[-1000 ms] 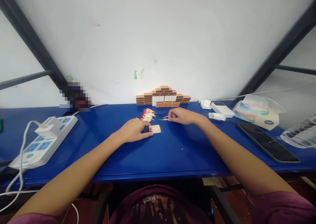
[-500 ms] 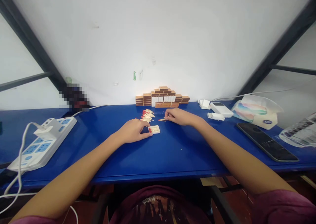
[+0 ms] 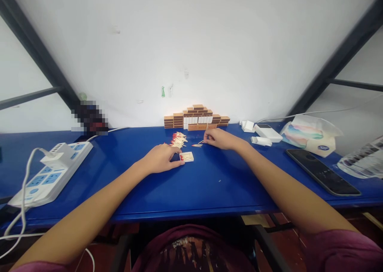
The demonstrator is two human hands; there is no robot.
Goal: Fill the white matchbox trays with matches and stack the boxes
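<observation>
Matches [image 3: 186,158] seem only to part-fill the small tray [image 3: 193,156] on the bench [image 3: 194,188], its end held between the left hand's [image 3: 161,159] parted thumb and fingers, while the right hand [image 3: 218,139] pinches one match [image 3: 200,141] near loose matches [image 3: 196,145], and a heap [image 3: 178,139] lies unboxed.

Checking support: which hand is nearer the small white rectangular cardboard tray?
Left. The left hand touches the tray at its left end; the right hand is apart, farther back and to the right.
</observation>
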